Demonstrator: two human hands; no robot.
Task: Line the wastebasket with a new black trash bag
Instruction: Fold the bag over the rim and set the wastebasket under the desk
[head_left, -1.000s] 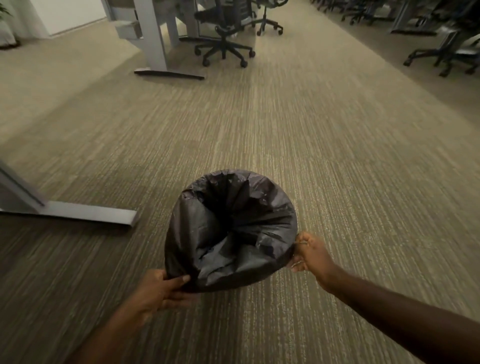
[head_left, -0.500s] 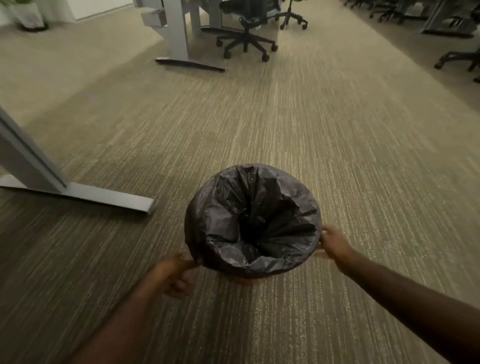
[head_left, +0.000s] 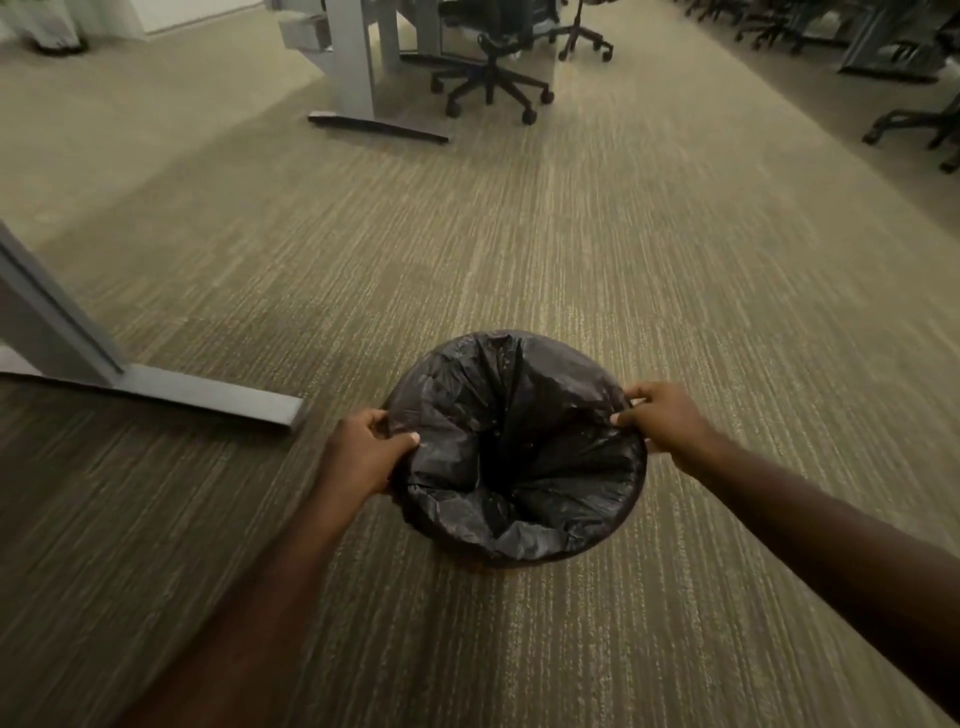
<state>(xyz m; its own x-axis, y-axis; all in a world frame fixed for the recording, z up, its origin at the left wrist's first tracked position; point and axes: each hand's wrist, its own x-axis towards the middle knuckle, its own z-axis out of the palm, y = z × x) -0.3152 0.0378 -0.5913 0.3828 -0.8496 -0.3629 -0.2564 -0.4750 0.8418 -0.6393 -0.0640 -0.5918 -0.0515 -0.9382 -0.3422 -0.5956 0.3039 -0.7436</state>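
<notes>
**Desk editor:** What does the caption lead with?

**Photographer:** The black trash bag (head_left: 519, 457). It is draped over the mouth of a round wastebasket (head_left: 519, 557) that stands on the carpeted floor (head_left: 571, 234) of an open office. The plastic sinks into a dark funnel at the centre and folds out over the rim all round. Almost none of the basket itself shows, only a sliver of its wall at the near side.

**Desk editor:** And the person?

**Photographer:** Two bare forearms reach down from the camera. The left hand (head_left: 358, 457) is closed on the bag's edge at the left of the rim, thumb on top of the plastic and fingers tucked under. The right hand (head_left: 660, 415) pinches the edge on the opposite side, fingertips gathered on the film.

**Desk editor:** Why grip it at both sides?

**Photographer:** My reading is that holding opposite points keeps the mouth stretched evenly, so the overhang can be drawn down outside the rim without the bag slipping inward. The lining looks nearly finished; the film is crumpled, so some smoothing probably remains.

**Desk editor:** Surroundings?

**Photographer:** A grey desk leg (head_left: 156, 389) with a flat foot lies just to the left. Farther off, another desk frame (head_left: 358, 67) and a wheeled office chair (head_left: 493, 78); more chairs are at the far right.
</notes>
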